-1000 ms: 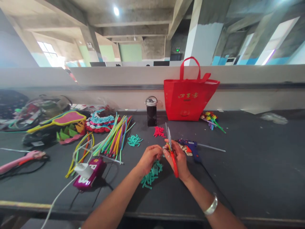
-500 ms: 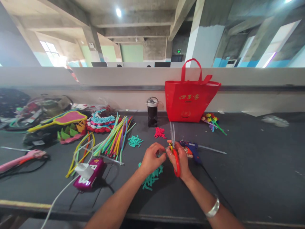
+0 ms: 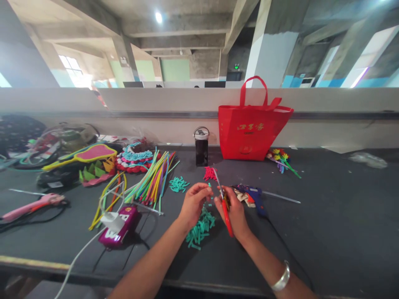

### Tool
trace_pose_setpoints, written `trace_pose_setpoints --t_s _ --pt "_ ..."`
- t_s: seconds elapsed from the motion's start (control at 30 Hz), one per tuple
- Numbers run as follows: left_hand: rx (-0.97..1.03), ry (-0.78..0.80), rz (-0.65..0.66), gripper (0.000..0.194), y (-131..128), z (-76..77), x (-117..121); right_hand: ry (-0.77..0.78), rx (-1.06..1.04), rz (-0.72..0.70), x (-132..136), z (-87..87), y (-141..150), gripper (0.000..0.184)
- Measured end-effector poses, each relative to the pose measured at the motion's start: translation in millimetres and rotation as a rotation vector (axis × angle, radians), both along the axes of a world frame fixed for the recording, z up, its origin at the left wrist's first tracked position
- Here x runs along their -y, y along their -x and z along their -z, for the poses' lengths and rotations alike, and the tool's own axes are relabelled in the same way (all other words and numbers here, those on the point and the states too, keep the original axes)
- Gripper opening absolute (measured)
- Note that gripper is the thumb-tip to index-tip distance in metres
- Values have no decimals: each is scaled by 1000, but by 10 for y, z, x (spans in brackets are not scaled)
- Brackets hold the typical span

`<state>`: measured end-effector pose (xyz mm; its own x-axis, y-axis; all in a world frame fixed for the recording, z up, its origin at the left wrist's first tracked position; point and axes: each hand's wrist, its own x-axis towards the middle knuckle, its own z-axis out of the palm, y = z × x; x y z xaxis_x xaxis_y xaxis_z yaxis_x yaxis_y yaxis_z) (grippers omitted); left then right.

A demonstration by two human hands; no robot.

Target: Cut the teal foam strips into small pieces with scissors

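Observation:
My left hand [image 3: 195, 204] pinches a small teal piece [image 3: 210, 185], probably cut from a pipe cleaner, between thumb and fingertips. Red-handled scissors [image 3: 226, 216] sit in my right hand [image 3: 236, 214], their blades pointing up and away and looking closed. Below and between my hands lies a loose pile of teal pieces [image 3: 199, 232], partly covered by the left hand. Farther back are a smaller teal pile [image 3: 178, 184] and a pile of red pieces [image 3: 210, 173]. A blue glue gun [image 3: 257, 199] rests just right of my right hand.
Colourful pipe cleaners [image 3: 152, 178] fan out on the left, near a purple power strip [image 3: 120, 226] with a white plug. A pink glue gun [image 3: 31, 207] lies far left. At the back stand a dark bottle [image 3: 201, 151] and a red bag [image 3: 249, 137], with pipe-cleaner flowers [image 3: 282, 158] beside it.
The scissors have tilted to the left and their blades have come together. My left hand has turned slightly, and a teal piece now shows at its fingertips. The view has shifted slightly.

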<state>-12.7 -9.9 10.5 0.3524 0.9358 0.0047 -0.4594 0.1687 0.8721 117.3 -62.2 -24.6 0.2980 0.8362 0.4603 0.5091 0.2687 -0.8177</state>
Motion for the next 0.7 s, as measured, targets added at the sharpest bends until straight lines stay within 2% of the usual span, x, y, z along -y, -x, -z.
trace_pose_setpoints --t_s 0.13,0.3,0.7 --pt "55 -11 -27 14 13 -3 -3 25 118 -15 -9 46 13 40" --pt "10 -35 -74 14 5 15 -10 37 250 8 -9 51 11 42" --pt "-77 -79 -108 12 20 -23 -29 106 310 35 17 41 -11 45"
